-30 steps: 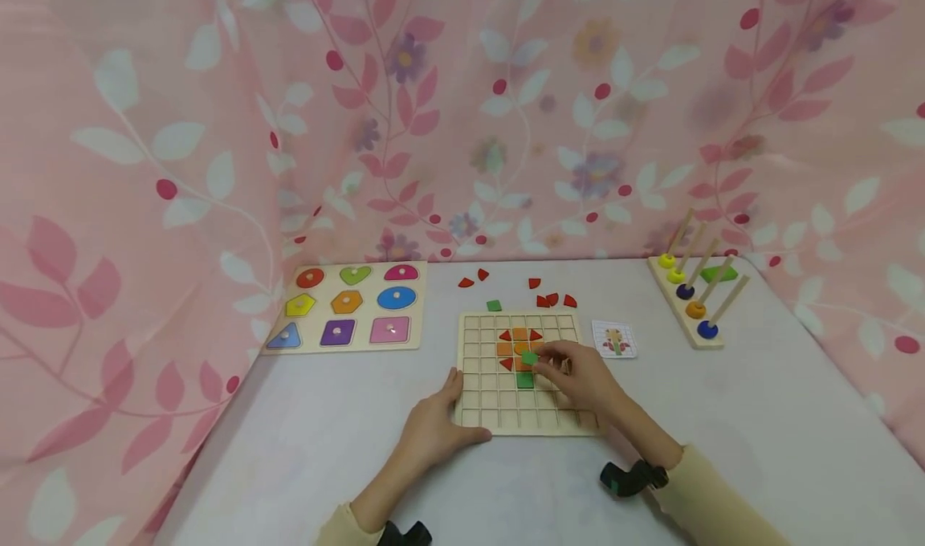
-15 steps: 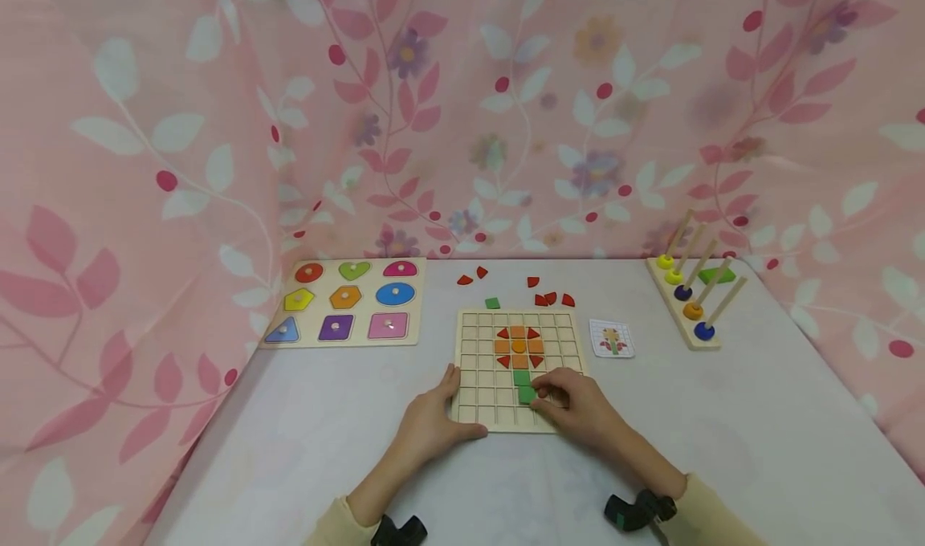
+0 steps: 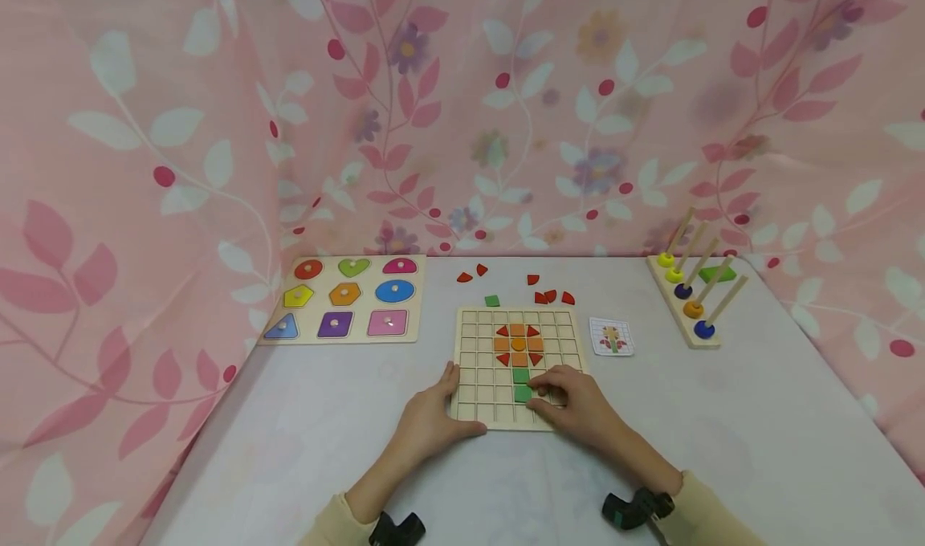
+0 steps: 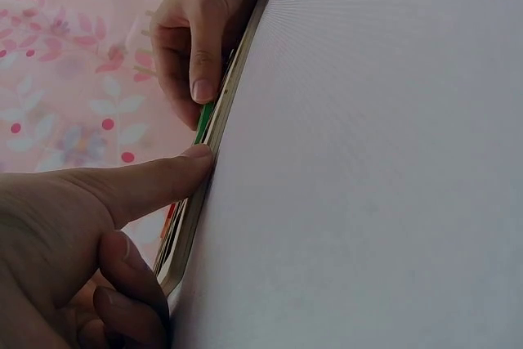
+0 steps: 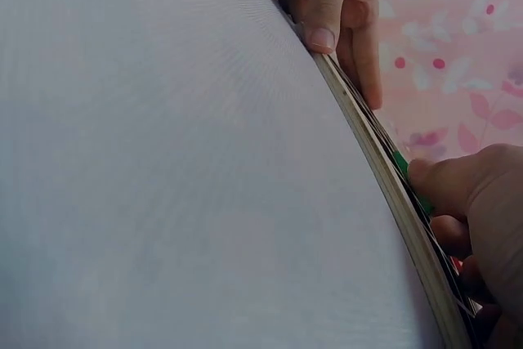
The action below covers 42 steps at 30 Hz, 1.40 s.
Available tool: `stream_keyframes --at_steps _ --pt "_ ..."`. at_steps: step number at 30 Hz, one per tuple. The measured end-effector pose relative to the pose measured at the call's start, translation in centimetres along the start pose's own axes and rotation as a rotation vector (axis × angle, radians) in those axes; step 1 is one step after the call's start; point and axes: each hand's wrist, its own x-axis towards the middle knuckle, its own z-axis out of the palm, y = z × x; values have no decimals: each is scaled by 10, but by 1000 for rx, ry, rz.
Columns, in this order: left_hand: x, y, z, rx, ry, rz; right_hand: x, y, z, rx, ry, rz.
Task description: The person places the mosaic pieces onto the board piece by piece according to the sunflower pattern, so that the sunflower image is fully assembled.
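Observation:
A wooden grid board lies flat, with orange squares and red corner pieces set round an orange round piece. Below them sits one green square tile. Just under that, my right hand pinches another green square tile at its right side, the tile lying level over a grid cell. My left hand holds the board's near left corner, thumb on the front edge and fingers along the left side. In the left wrist view that thumb presses the board's edge.
Behind the board lie a loose green tile and several red pieces. A pattern card is to its right. A shape puzzle stands back left, a peg stand back right, beside a green block.
My right hand has brought the green tile down from over the orange pieces to the cell below the first green tile, then nudged it slightly left. The left hand stays at the corner.

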Motion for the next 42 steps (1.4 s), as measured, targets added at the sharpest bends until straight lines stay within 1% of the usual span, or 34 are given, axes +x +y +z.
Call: stream_keyframes --at_steps 8,14,20,26,31,37,42 --pt "-2 0 0 -5 -6 13 -2 2 4 -11 28 -23" --pt "-5 0 1 -23 -12 2 -4 2 4 4 36 -35" --pt "-7 -2 2 -19 -13 3 -5 2 6 6 36 -8" --pt "-6 -1 1 -22 -2 7 -4 2 6 10 51 -24" --pt "-4 0 0 -28 -5 4 -3 3 7 2 53 -19" --pt "-3 2 -1 -21 -3 14 0 3 7 1 60 -37" --pt "-2 2 -1 -15 4 22 0 2 5 13 56 -20"
